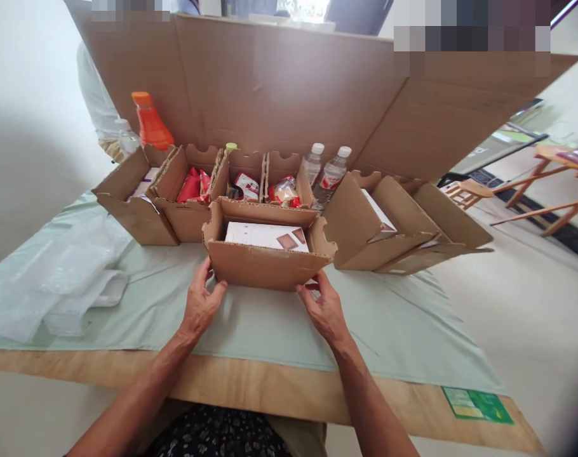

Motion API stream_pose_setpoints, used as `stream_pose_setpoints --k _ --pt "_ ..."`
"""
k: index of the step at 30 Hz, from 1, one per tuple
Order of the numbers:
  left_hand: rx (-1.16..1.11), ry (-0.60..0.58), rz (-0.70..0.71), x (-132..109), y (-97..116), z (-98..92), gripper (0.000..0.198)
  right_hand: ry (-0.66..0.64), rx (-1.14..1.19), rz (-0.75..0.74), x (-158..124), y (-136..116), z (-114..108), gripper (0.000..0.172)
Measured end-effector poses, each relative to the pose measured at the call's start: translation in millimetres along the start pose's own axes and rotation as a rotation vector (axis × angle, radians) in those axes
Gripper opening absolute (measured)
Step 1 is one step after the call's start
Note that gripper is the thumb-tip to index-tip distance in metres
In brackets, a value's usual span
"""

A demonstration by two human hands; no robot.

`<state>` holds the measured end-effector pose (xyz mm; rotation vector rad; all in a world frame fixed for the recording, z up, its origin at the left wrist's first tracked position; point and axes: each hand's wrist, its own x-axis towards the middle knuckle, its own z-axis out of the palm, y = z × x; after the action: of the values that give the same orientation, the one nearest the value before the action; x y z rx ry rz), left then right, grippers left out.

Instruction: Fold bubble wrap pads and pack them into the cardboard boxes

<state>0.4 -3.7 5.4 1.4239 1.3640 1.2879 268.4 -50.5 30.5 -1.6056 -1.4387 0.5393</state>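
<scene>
An open cardboard box (pixel 265 266) stands at the middle of the table, its long side facing me. Inside it lies a white carton (pixel 260 235) with brown squares printed at one end. My left hand (pixel 203 301) grips the box's lower left corner, thumb at the front. At the lower right corner my right hand (pixel 321 303) holds it the same way; some fingers of both hands are hidden behind the ends. Just behind are more cardboard boxes, one with red packets (pixel 194 185), one with a white-and-red packet (pixel 247 186), one with a clear-and-red packet (pixel 285 190).
Bubble wrap (pixel 65 279) lies at the left on the pale green cloth (pixel 270 327). Tilted cardboard boxes (pixel 389 241) stand at right. Water bottles (pixel 334 174) and an orange bottle (pixel 152 124) stand before a tall cardboard panel (pixel 289 89). A wooden stool (pixel 470 188) is beyond the table.
</scene>
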Motion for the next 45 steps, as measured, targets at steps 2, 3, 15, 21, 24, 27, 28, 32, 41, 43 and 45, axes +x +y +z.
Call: stream_pose_setpoints --k 2,3,15,21,24,27,28,32,41,43,45 --pt "0.013 -0.011 -0.044 -0.4 -6.6 0.8 0.061 0.012 0.02 0.042 -0.8 8.4 7.9 0.031" --pt "0.013 -0.012 -0.066 -1.3 -8.5 1.8 0.062 0.021 0.027 0.065 -2.3 13.0 11.5 0.03" --pt "0.018 -0.014 -0.129 -3.1 -11.0 7.9 0.058 0.337 -0.101 -0.24 4.8 -47.2 -59.2 0.041" --pt "0.0 -0.016 -0.11 -3.6 -11.6 8.5 0.062 -0.314 -0.401 -0.575 102.7 -126.4 -70.3 0.03" --pt "0.003 -0.005 -0.1 -3.9 -13.8 8.8 0.062 -0.692 -0.525 -0.618 140.5 -126.9 -40.2 0.049" --pt "-0.002 0.002 -0.074 -4.5 -17.6 10.2 0.059 -0.79 -0.625 -0.594 148.5 -116.5 -17.9 0.063" --pt "0.0 0.007 -0.065 -4.7 -18.8 10.8 0.058 -0.776 -0.643 -0.593 146.7 -113.2 -14.5 0.063" --pt "0.019 0.022 -0.05 -4.6 -22.2 12.4 0.053 -0.694 -0.636 -0.593 137.8 -106.5 -12.6 0.062" --pt "0.088 0.048 0.051 -2.8 -26.7 13.1 0.045 -0.69 -0.601 -0.573 131.8 -115.1 -2.8 0.067" --pt "0.072 0.049 0.031 -2.6 -26.8 13.5 0.045 -0.661 -0.585 -0.591 130.0 -115.1 0.2 0.068" --pt "0.062 0.044 0.024 -2.1 -26.9 13.4 0.047 -0.661 -0.594 -0.599 130.7 -115.4 4.0 0.063"
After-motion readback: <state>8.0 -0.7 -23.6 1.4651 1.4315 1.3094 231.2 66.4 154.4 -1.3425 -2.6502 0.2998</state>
